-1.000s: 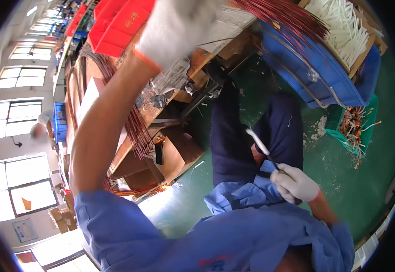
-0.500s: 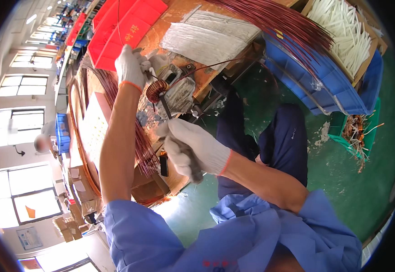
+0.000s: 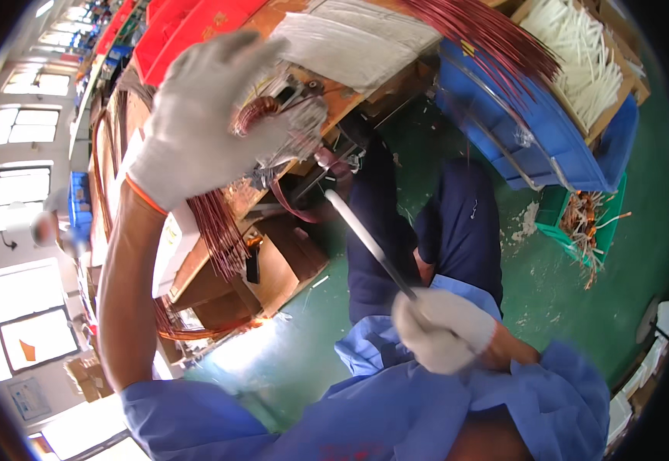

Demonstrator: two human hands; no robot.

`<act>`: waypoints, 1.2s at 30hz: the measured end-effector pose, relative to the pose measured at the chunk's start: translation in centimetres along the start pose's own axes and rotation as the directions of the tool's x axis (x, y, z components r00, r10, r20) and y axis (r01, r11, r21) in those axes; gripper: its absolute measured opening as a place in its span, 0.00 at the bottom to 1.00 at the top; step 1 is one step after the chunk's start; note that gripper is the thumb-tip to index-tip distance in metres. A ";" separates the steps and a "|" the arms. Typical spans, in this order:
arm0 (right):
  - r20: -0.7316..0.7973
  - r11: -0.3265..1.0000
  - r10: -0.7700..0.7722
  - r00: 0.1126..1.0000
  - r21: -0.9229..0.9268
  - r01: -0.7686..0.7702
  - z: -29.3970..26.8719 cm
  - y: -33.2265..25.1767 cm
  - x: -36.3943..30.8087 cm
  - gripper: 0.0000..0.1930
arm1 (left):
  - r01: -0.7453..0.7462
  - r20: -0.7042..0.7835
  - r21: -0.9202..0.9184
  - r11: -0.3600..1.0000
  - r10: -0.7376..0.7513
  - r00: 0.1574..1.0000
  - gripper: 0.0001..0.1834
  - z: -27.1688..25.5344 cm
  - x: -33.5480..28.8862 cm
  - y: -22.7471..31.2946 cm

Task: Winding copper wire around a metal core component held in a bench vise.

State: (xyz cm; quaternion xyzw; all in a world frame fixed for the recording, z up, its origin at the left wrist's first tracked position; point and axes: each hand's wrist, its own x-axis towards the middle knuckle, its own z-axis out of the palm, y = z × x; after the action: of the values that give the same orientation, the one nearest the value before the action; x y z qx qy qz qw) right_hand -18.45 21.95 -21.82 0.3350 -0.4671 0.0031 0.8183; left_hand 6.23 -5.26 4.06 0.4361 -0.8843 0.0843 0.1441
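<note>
My left hand point(image 3: 196, 115), in a white knit glove with an orange cuff, is raised over the workbench with its fingers spread. In the gap between its thumb and fingers shows a ring-shaped copper coil point(image 3: 256, 114); I see no grip on it. Beyond the hand, a metal fixture point(image 3: 300, 115) stands at the bench edge, partly covered. A dark red wire point(image 3: 292, 206) loops down, blurred, beside that edge. In front of my lap, my gloved right hand point(image 3: 446, 330) is closed round a slim rod-shaped tool point(image 3: 357, 227), pale toward its far end and dark near the hand.
Red bins point(image 3: 196, 31) stand at the far left of the bench point(image 3: 342, 96), near a white sheet point(image 3: 365, 42). At right, dark red wires point(image 3: 488, 38) and white strips point(image 3: 572, 58) lie above a blue crate point(image 3: 503, 131). A green bin point(image 3: 557, 211) holds scraps.
My right hand has drawn the tool away from the coil, down and right toward my lap. My left hand has come off the bench work, nearer to me, and spread its fingers.
</note>
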 end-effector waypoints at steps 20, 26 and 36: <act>0.251 -0.316 -0.932 0.263 -0.203 -0.927 8.0 -2.3 2.1 0.11 | 0.234 0.396 0.249 0.940 -0.320 0.861 0.42 5.4 4.6 3.0; 0.540 -0.750 -0.508 0.671 0.105 -0.653 6.0 -16.7 7.5 0.21 | 0.310 0.414 0.314 0.897 -0.424 0.806 0.46 3.9 1.4 2.5; -0.069 -0.470 -0.848 0.525 0.556 -0.686 10.1 -20.7 12.2 0.17 | 0.205 0.304 0.184 0.961 -0.254 0.918 0.40 5.7 -0.4 0.9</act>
State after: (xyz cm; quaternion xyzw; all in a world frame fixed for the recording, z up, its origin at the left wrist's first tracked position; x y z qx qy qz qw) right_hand -12.70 -3.41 -20.33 0.8484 -0.4252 0.1008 -0.2989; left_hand 4.75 -6.00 -1.48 0.5544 -0.8297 0.0594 -0.0271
